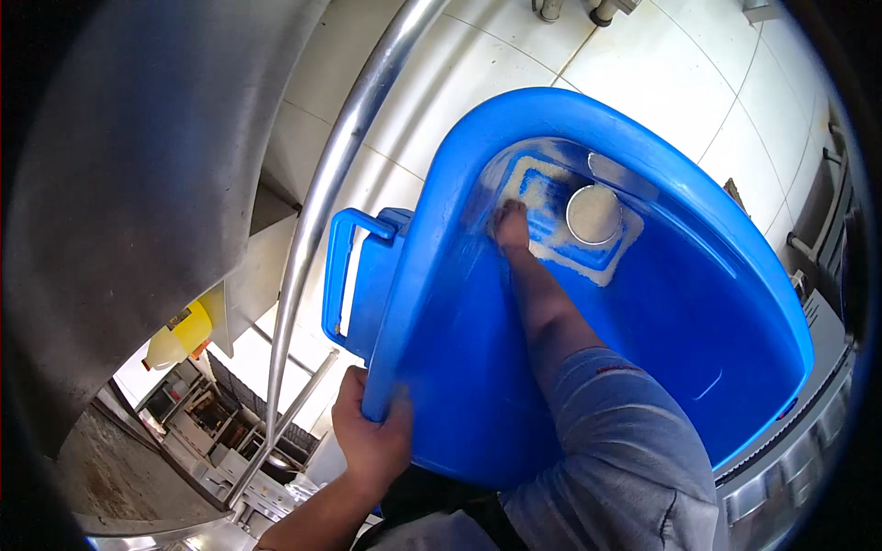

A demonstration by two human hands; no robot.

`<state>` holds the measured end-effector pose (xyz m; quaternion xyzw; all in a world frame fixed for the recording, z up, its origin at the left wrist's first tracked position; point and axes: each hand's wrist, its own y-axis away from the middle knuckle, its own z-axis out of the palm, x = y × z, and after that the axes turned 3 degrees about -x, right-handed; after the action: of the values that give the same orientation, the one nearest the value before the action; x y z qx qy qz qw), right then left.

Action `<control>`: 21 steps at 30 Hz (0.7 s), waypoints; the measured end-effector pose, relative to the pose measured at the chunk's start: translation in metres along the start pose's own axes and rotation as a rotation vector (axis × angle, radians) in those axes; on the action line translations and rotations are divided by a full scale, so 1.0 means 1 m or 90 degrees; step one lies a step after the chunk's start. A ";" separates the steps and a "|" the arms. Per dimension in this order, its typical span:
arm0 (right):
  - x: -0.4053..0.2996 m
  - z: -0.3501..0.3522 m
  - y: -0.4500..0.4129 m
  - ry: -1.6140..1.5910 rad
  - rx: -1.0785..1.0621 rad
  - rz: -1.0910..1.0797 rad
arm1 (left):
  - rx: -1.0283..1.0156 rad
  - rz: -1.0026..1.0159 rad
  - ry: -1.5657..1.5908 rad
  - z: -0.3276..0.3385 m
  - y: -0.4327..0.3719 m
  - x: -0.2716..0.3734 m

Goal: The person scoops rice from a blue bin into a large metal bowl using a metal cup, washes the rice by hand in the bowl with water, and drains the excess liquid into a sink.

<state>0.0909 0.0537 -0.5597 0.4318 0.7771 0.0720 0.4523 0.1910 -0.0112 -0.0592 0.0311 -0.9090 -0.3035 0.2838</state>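
Note:
A deep blue plastic bin (565, 113) tilts open before me. My left hand (372, 427) grips its near left rim, thumb inside and fingers outside. Deep within the bin, my right hand (511, 226) reaches down to the floor beside the left wall. Pale grains that look like rice (541, 169) lie scattered there, thickest along the square groove. My right fingers are curled down at the grains and partly hidden, so whether they hold any cannot be told. Just right of that hand stands a round metal-rimmed container (613, 237), filled with the same grains.
A blue handle (337, 275) juts from the bin's left side. A bent metal tube (344, 138) runs close beside it, near a large steel surface (151, 151). Behind is white tiled floor (689, 82). A bottle with yellow contents (182, 334) is at lower left.

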 end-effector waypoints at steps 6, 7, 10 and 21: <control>-0.049 -0.046 -0.067 0.037 0.123 -0.056 | 0.015 -0.021 0.004 -0.003 0.001 -0.008; -0.044 -0.039 -0.063 0.043 0.072 -0.060 | 0.015 -0.032 0.012 -0.004 0.002 -0.007; -0.023 -0.008 -0.020 0.049 -0.032 -0.103 | 0.020 -0.058 0.030 -0.002 0.004 0.003; -0.027 -0.056 0.040 -0.816 -0.474 0.441 | 0.030 -0.010 -0.005 0.001 0.001 0.004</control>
<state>0.0778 0.0741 -0.4898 0.4260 0.1151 0.2003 0.8747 0.1875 -0.0108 -0.0571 0.0438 -0.9167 -0.2844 0.2771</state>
